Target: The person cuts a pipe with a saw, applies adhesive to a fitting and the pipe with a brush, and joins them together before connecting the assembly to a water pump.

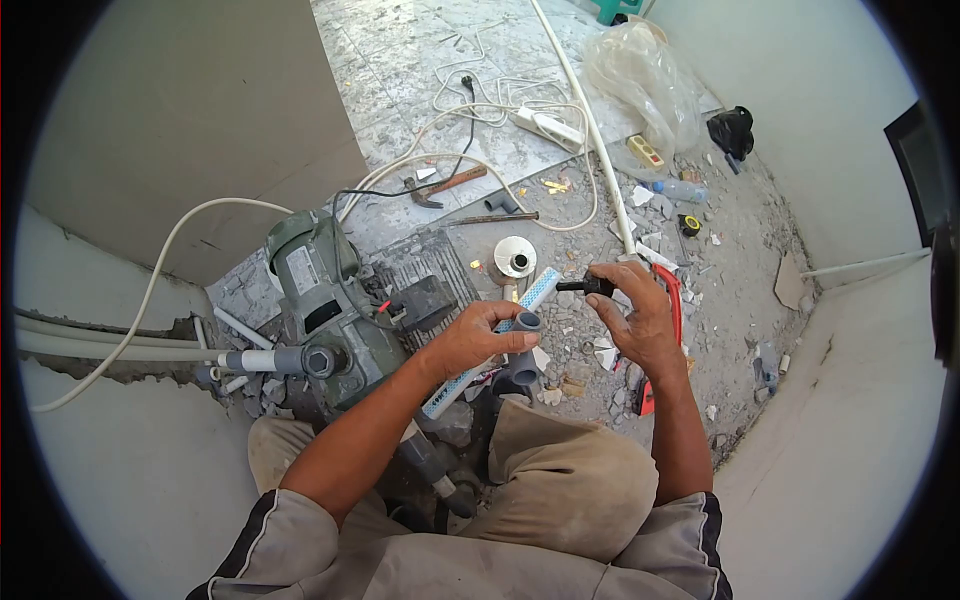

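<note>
My left hand [470, 338] is closed round a grey PVC pipe fitting [522, 368], whose round open mouth faces up. My right hand [640, 312] pinches a black cap with a dark stem [573, 286], apparently a glue brush, and the stem points left toward the fitting without touching it. Just beyond both hands stands a round white can [515, 256] with a dark open neck. A white strip with blue print [541, 289] slants behind the left hand and is partly hidden by it. Beside my left forearm sits a grey-green water pump [325, 285] with grey pipes joined to it.
A hammer [450, 184], a metal rod [495, 217] and a grey elbow [502, 203] lie ahead. Rubble surrounds a red-framed hacksaw [672, 305] and a tape measure [689, 225]. A long white pipe [590, 120] crosses near an extension cord [548, 128]. Walls close both sides.
</note>
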A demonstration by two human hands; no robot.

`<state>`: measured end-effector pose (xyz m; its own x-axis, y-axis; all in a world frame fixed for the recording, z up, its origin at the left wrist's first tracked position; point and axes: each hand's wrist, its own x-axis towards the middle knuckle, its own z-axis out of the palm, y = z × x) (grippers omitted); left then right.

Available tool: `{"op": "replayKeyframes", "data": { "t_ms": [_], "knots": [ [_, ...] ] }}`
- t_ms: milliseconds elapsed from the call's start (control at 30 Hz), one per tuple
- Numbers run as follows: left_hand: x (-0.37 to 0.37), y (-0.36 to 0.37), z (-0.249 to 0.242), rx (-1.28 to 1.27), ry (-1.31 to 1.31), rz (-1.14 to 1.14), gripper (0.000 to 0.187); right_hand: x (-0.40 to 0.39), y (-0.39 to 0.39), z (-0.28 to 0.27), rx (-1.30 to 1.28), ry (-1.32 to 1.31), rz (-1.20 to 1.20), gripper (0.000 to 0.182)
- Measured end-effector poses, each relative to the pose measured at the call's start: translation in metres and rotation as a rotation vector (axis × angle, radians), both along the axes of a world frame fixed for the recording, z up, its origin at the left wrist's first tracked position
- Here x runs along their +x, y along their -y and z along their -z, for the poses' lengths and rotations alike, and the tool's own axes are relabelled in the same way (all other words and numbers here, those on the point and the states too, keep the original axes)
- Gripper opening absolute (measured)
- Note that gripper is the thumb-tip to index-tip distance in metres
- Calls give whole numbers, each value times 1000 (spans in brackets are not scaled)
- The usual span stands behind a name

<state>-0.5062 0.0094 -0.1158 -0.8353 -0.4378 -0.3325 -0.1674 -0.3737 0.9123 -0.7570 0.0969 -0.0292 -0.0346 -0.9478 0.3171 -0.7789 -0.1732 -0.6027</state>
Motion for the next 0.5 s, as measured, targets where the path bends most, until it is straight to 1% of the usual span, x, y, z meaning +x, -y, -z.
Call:
{"op": "replayKeyframes", "data": {
  "t_ms": [67,100,133,167,200,300,367,500],
  "knots": [
    [10,-1,-7,288,-168,-74,53,3,6,-2,-139,54,85,34],
    [14,-2,-11,433,-254,-111,53,2,8,2,-142,87,119,34],
    [16,-3,-9,432,-318,-180,54,1,11,13,-145,121,154,35],
    [20,-2,-9,443,-351,-187,54,-1,14,28,-148,154,189,35],
    [25,-1,-10,455,-384,-193,54,-4,21,56,-135,204,207,34],
    [32,-1,-12,436,-428,-263,54,-4,43,131,-25,3,204,33],
    [40,0,-13,403,-426,-317,53,-2,59,163,-10,-68,198,34],
    [53,3,-18,353,-431,-365,52,-3,78,190,110,-156,198,35]
  ]
}}
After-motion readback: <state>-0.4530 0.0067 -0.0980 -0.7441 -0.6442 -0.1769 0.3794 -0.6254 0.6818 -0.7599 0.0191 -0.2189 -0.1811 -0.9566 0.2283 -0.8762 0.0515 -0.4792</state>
